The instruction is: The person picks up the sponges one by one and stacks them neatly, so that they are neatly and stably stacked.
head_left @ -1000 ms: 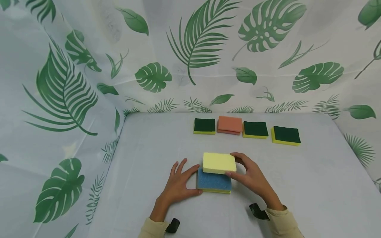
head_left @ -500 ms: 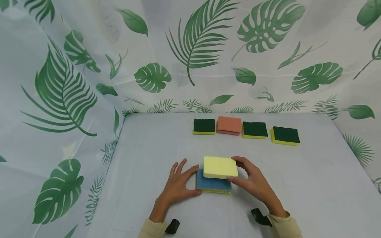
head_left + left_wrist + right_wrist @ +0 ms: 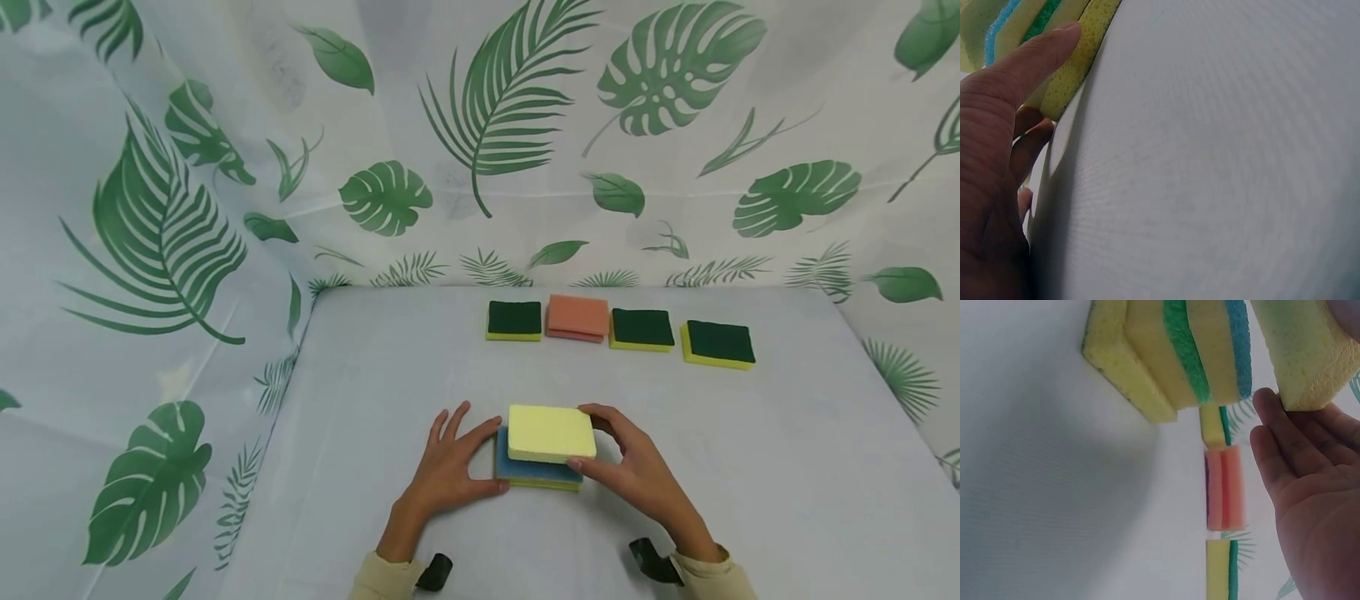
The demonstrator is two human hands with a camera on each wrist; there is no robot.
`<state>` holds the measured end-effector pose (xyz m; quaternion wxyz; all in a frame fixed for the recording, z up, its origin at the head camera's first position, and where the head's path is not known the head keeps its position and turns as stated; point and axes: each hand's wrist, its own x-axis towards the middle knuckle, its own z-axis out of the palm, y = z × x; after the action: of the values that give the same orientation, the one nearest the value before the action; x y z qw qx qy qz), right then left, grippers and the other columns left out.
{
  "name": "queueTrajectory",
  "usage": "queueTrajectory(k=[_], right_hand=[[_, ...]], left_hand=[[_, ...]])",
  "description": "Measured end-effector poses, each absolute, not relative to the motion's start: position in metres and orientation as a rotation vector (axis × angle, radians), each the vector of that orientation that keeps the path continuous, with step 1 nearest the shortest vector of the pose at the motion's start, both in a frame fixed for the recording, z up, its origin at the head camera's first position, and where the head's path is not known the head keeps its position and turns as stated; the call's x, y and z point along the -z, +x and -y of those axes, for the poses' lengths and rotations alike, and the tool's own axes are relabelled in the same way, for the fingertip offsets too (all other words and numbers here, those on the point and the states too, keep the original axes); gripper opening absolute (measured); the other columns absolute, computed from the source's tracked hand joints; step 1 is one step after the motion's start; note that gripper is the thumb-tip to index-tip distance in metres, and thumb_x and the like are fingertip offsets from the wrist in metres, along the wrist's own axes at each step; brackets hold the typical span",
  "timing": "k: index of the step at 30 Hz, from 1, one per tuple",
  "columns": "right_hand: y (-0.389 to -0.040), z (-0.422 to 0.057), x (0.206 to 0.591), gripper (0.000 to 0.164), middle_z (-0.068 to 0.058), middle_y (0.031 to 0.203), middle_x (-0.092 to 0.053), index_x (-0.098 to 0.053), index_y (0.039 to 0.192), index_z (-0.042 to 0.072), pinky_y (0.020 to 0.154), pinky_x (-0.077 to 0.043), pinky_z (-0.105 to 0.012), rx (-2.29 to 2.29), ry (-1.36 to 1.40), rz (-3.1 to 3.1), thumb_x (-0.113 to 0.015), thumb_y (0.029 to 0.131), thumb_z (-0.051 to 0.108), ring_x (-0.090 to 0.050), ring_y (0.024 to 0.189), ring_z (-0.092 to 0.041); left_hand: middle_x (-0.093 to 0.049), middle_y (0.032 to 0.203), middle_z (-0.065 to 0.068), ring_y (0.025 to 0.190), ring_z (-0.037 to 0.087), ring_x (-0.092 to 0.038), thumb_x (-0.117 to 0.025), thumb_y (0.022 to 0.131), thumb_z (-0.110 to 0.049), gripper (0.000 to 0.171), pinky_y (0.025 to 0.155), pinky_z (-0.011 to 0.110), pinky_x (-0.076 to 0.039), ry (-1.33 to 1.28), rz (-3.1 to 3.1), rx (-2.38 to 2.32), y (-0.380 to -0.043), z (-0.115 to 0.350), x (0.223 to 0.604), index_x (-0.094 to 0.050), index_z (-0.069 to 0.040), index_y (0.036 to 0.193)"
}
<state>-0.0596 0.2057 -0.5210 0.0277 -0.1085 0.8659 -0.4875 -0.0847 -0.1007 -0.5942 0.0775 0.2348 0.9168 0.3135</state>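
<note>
In the head view my left hand (image 3: 448,471) grips the left end of a stack of sponges (image 3: 525,470), index finger at the back corner and thumb at the front. The right wrist view shows the stack's layers: a yellow sponge (image 3: 1116,359) at the bottom, then a cream one with a green scouring layer (image 3: 1186,353), then a cream one topped with blue (image 3: 1239,347). Above the stack, my right hand (image 3: 637,462) pinches a pale yellow sponge (image 3: 551,429) by its right end. A gap shows between it and the blue layer in the right wrist view.
Along the back of the white-covered table (image 3: 375,375) lie several more sponges: dark green and yellow ones (image 3: 514,318) (image 3: 641,327) (image 3: 720,342) and an orange one (image 3: 577,315). Leaf-patterned sheets (image 3: 525,225) rise behind and at both sides.
My right hand has brought the pale yellow sponge toward me, so it covers more of the blue top. My left hand has stayed at the stack.
</note>
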Motion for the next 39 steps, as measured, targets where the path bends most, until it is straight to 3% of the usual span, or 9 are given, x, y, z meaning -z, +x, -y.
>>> queueTrajectory(k=[39], right_hand=[[-0.045,-0.195,0.543,0.076,-0.003,0.149,-0.059,-0.052,0.151,0.009,0.111,-0.045,-0.062,1.549,-0.416,-2.707,-0.092,0.088,0.025,-0.058,0.135,-0.027]], left_hand=[[-0.057,0.157,-0.004,0.162,0.031,-0.018,-0.081,0.083,-0.064,0.088,0.129,0.06,-0.007,0.703,-2.778,-0.92,-0.083,0.099,0.593,-0.052,-0.031,0.16]])
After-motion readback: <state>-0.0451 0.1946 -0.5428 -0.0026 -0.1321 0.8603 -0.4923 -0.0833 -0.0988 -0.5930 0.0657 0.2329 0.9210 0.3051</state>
